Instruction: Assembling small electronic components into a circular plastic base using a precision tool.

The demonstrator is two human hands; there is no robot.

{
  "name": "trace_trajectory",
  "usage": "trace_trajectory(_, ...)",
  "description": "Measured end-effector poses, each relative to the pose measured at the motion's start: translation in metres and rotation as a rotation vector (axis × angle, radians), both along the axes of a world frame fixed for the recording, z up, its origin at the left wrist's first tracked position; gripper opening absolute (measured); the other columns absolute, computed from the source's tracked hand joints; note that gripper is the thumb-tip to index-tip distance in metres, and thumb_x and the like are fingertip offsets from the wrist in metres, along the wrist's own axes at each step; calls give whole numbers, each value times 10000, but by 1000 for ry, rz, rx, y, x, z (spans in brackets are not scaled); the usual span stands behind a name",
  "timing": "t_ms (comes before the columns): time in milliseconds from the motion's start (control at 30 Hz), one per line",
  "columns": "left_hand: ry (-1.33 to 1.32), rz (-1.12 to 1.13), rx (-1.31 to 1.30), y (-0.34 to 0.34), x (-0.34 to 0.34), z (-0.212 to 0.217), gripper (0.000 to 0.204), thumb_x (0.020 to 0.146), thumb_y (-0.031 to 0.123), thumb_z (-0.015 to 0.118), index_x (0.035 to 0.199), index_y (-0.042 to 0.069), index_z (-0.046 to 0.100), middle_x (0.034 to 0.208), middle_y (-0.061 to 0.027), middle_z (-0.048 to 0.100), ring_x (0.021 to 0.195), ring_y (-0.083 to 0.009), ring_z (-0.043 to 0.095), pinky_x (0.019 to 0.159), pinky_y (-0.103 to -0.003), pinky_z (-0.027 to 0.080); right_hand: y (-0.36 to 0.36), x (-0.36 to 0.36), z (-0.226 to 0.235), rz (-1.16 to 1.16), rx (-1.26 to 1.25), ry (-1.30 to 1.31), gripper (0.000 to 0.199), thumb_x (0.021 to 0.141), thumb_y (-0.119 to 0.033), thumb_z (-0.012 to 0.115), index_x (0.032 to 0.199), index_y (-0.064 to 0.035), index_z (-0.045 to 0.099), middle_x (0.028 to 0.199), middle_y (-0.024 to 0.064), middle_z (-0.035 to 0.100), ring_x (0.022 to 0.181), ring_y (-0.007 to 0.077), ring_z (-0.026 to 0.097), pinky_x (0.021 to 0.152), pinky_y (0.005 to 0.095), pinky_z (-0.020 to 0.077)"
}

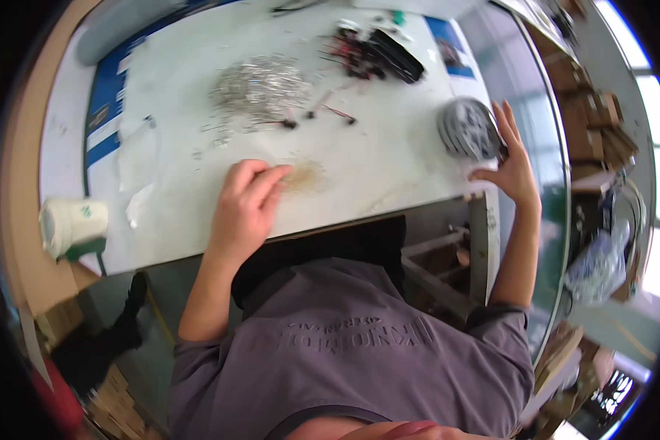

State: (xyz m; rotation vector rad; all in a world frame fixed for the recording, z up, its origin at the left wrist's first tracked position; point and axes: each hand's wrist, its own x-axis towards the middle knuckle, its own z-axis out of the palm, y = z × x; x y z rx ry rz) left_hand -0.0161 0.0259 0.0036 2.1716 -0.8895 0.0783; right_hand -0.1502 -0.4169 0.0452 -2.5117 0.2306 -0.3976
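Note:
Over the white tabletop (389, 158), my left hand (248, 205) is closed, thumb and fingers pinched together beside a tan stained patch (305, 177). Whatever may be between those fingertips is too small to make out. On the right, my right hand (515, 170) is open, thumb and fingers spread at the near right side of a round grey canister (471, 130). Whether it touches the canister I cannot tell. Beyond my left hand lies a heap of small thin silvery pieces (262, 86). Short wired parts with black ends (339, 113) lie beside the heap.
Farther back are a black elongated case (396, 56) and a tangle of red and black wired parts (353, 60). A white-and-green cup (73, 224) stands at the left edge, near a clear plastic piece (138, 205). Cardboard boxes (570, 81) are stacked beyond the right side.

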Motion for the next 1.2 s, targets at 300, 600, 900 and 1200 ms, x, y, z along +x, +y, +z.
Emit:
trace_trajectory(300, -186, -1, -25, -4, -6, -12, 247, 911, 40, 757, 1155, 83, 759, 1062, -46, 607, 920, -215, 609, 825, -310, 522, -3, 8, -28, 51, 108, 30, 934, 615, -130, 961, 1493, -80, 646, 1495, 165, 600, 1261, 359, 629, 1083, 464, 509)
trace_trajectory(600, -291, 37, 42, 27, 31, 35, 359, 952, 234, 775, 1261, 66, 708, 1181, -73, 661, 1019, -245, 625, 916, -381, 523, -170, -119, -33, -918, -233, 1, 767, 841, -494, 884, 1467, -109, 664, 1328, 152, 751, 1111, 350, 747, 1017, 411, 574)
trace_trajectory(900, -406, 192, 391, 76, 93, 174, 326, 953, 281, 755, 1203, 72, 730, 1064, -78, 714, 976, -291, 672, 872, -390, 560, -135, -77, 53, -815, -373, -250, 359, 1041, -302, 741, 1329, -89, 757, 1146, 96, 814, 1026, 205, 779, 848, 269, 641)
trace_trajectory(1200, -486, 396, 796, 70, 304, 152, 574, 768, 210, 928, 1255, 16, 696, 1100, -157, 784, 948, -334, 740, 856, -428, 592, 171, 261, 108, 308, 484, 115, 374, 1060, -188, 640, 1390, -26, 705, 1187, 73, 801, 544, 17, 389, 456, 185, 324)
